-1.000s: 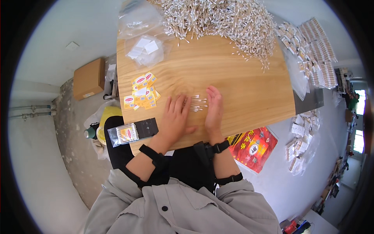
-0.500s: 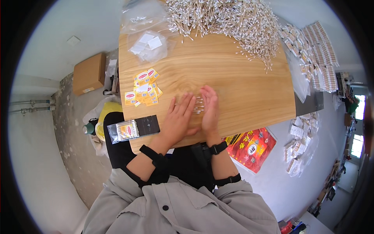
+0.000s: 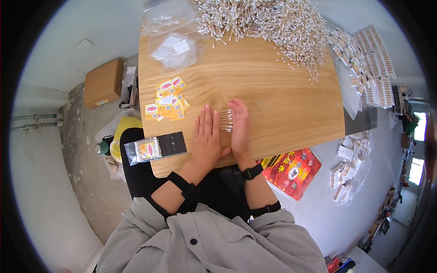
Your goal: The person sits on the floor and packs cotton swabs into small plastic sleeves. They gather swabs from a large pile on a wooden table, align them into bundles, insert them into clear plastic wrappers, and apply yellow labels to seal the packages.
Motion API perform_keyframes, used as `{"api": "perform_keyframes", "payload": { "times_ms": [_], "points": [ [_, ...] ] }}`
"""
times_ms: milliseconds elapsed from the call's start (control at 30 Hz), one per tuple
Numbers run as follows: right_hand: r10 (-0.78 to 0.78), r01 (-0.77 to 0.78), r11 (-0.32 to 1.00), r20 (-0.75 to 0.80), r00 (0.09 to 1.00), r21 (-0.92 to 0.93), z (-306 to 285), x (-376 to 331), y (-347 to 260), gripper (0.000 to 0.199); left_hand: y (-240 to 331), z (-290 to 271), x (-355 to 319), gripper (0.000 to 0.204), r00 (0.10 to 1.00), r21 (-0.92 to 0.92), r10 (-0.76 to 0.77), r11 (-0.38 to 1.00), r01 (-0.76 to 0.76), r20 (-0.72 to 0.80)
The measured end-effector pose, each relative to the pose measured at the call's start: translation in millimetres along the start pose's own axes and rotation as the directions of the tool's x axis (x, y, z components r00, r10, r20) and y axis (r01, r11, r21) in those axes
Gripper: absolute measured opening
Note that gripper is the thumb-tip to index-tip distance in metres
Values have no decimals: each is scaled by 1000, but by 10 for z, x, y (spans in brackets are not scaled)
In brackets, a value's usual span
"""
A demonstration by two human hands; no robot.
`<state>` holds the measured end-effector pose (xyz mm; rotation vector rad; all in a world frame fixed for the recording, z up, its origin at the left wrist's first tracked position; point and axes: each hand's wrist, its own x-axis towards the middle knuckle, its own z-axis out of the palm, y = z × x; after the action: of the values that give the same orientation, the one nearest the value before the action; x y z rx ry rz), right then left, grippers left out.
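Note:
A small row of cotton swabs (image 3: 226,121) lies side by side on the wooden table (image 3: 282,104), between my two hands. My left hand (image 3: 205,142) lies flat with straight fingers, covering the left ends of the row. Standing on its edge, my right hand (image 3: 241,129) touches or nearly touches the right ends, its fingers stretched out. Left of my left hand are loose yellow-and-white printed cards (image 3: 166,101). Nearer me, a clear bag of swabs with a card inside (image 3: 147,149) rests on a black flat piece (image 3: 174,144) at the table's edge.
A big heap of loose swabs (image 3: 268,22) covers the far side. Clear bags with white slips (image 3: 175,50) lie far left. Packed bundles (image 3: 373,63) are stacked at the right, more bundles (image 3: 348,166) below them. A red printed package (image 3: 293,173) sits beyond the near edge.
My left hand has shifted slightly left and its fingers now point straight ahead, baring more of the swab row. The right hand has moved slightly left and stays upright beside the row.

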<state>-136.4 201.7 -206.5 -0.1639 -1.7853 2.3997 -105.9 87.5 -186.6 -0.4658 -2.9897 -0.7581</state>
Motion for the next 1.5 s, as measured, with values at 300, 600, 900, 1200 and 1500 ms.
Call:
{"api": "perform_keyframes", "payload": {
  "times_ms": [300, 600, 900, 1200, 1500],
  "points": [
    [-78, 72, 936, -4, 997, -345, -167, 25, -196, 34, -102, -141, -49, 110, 1000, 65, 3, 998, -5, 23],
    [-64, 328, 590, 362, 930, -738, -441, -21, -462, 23, -124, -130, -48, 109, 996, 98, 24, 995, -32, 85],
    [-54, 208, 645, 227, 972, -735, -396, -14, -363, 12, -128, -116, -52, 107, 995, 126, 27, 991, -38, 92],
    [-68, 227, 652, 242, 968, -723, -432, -3, -367, 13, -112, -151, -38, 104, 995, 101, 17, 994, -28, 101],
    [-11, 52, 758, 67, 998, -650, -397, -5, -386, 13, -96, -291, 26, 109, 991, 20, 38, 999, -41, 129]
  ]
}}
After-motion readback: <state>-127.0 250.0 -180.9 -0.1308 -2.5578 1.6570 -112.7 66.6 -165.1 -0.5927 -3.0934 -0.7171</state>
